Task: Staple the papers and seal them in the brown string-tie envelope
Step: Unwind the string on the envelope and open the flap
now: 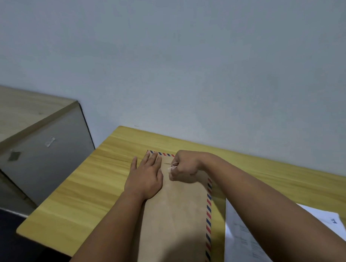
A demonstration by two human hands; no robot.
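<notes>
A long brown envelope (177,215) with a red-and-blue striped border lies flat on the yellow wooden table (87,184), running away from me. My left hand (145,176) presses flat on its far end, fingers spread. My right hand (184,167) is closed in a fist just right of it, pinching the thin white string (174,165) near the envelope's top. White printed papers (244,240) lie on the table to the right of the envelope, partly under my right forearm. No stapler shows.
A grey cabinet (45,155) with a light wooden top stands left of the table, across a dark gap. A plain pale wall rises right behind the table's far edge. The table's left edge lies close to my left arm.
</notes>
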